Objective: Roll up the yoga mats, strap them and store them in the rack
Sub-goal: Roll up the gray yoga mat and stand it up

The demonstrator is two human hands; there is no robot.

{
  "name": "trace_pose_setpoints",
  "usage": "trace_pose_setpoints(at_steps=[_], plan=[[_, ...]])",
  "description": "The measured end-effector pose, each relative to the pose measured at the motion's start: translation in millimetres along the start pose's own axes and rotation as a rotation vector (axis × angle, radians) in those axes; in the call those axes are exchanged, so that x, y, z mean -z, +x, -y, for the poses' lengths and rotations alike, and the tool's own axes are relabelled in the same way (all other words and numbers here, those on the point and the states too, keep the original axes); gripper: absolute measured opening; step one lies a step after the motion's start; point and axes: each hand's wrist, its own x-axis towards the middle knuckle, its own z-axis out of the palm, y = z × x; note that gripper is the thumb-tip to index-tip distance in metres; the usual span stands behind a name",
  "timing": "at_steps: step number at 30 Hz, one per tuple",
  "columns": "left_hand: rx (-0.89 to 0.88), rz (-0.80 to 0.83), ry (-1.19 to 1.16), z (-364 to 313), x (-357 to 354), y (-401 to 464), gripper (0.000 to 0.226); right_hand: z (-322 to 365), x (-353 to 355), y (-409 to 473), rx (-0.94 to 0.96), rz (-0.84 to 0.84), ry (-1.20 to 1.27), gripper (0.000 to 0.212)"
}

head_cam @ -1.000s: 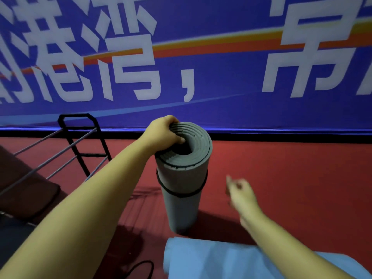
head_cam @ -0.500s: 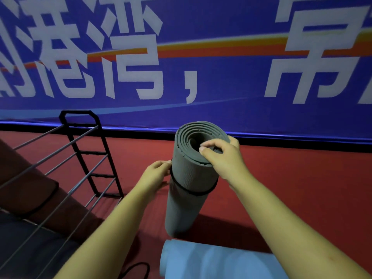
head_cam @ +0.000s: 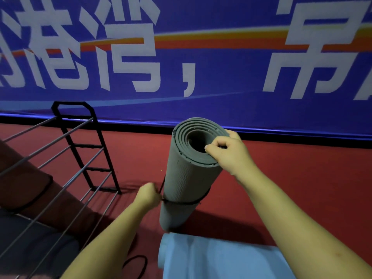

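Grey yoga mat (head_cam: pixel 188 178), rolled, stands on end on the red floor (head_cam: pixel 291 178) beside the rack (head_cam: pixel 84 158); the right hand (head_cam: pixel 227 153) grips its top rim while the left hand (head_cam: pixel 149 195) pinches the black strap (head_cam: pixel 182 202) circling its middle.

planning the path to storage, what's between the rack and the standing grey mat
In the head view, bare red floor separates the rack from the grey mat, apart from the left hand pinching the mat's black strap.
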Motion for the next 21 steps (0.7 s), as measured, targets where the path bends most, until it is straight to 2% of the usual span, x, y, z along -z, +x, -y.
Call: trace_pose_setpoints(at_steps=[2, 4, 5, 7, 8, 10, 11, 12, 13, 15, 18, 21], plan=[[0.036, 0.019, 0.042, 12.5, -21.2, 1.9, 0.026, 0.0, -1.3, -0.1, -0.013, 0.043, 0.014, 0.034], [0.059, -0.071, -0.124, 3.9, -17.7, 3.5, 0.022, -1.2, -0.4, 1.5, -0.029, 0.044, 0.031, 0.032], [0.067, -0.16, -0.276, -4.3, -6.7, 0.9, 0.02, -2.6, 0.3, 1.7, -0.042, 0.023, 0.034, 0.029], [0.06, -0.338, -0.732, -27.4, 31.5, -15.3, 0.015, -5.5, 0.4, 2.5, -0.064, -0.03, 0.007, 0.019], [0.012, -0.35, -0.952, -39.3, 53.8, -29.5, 0.017, -5.3, -1.0, 2.7, -0.058, -0.047, 0.004, 0.015], [-0.129, -0.167, -1.212, -64.0, 98.0, -60.8, 0.048, -5.7, -5.8, -1.0, -0.04, -0.047, 0.266, 0.015], [-0.189, -0.115, -1.185, -72.3, 113.2, -72.1, 0.062, -8.7, -9.8, -5.1, -0.071, -0.028, 0.489, 0.02], [-0.247, -0.13, -1.072, -77.4, 121.8, -79.3, 0.071, -13.8, -15.5, -9.4, -0.133, 0.003, 0.707, 0.024], [-0.281, -0.215, -0.896, -78.3, 125.0, -83.2, 0.075, -23.6, -23.4, -15.1, -0.229, 0.028, 0.835, 0.024], [-0.279, -0.404, -0.621, -70.2, 123.2, -85.5, 0.067, -49.0, -45.6, -32.0, -0.419, 0.057, 0.707, 0.019], [-0.296, -0.404, -0.662, -56.2, 119.5, -94.7, 0.066, -83.0, -84.6, -54.4, -0.621, 0.095, 0.46, 0.011], [-0.283, -0.379, -0.712, -47.0, 116.6, -103.9, 0.073, -99.5, -113.7, -61.3, -0.629, 0.163, 0.392, 0.007]])
